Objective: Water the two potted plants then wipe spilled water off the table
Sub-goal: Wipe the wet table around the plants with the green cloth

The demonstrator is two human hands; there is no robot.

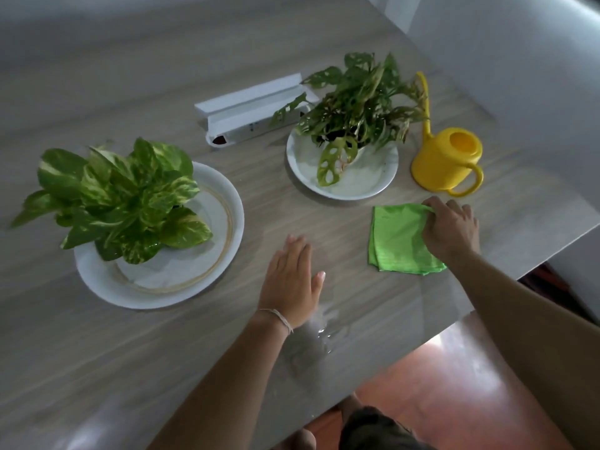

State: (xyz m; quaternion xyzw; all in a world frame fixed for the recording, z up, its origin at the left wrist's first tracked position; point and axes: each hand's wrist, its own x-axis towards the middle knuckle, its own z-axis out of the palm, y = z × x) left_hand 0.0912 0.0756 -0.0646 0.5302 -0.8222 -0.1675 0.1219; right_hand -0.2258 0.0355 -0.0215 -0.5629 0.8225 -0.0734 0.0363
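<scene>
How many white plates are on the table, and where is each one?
2. One white plate lies at the table's left, under the broad-leaved plant. The other plate lies farther back, right of centre, under the holey-leaved plant, beside the yellow watering can. None seems hidden.

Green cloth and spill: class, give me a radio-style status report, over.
Right hand pinching green cloth at its far corner. Left hand open, flat, empty. Spilled water unwiped by table edge. Nothing between cloth and spill.
</scene>
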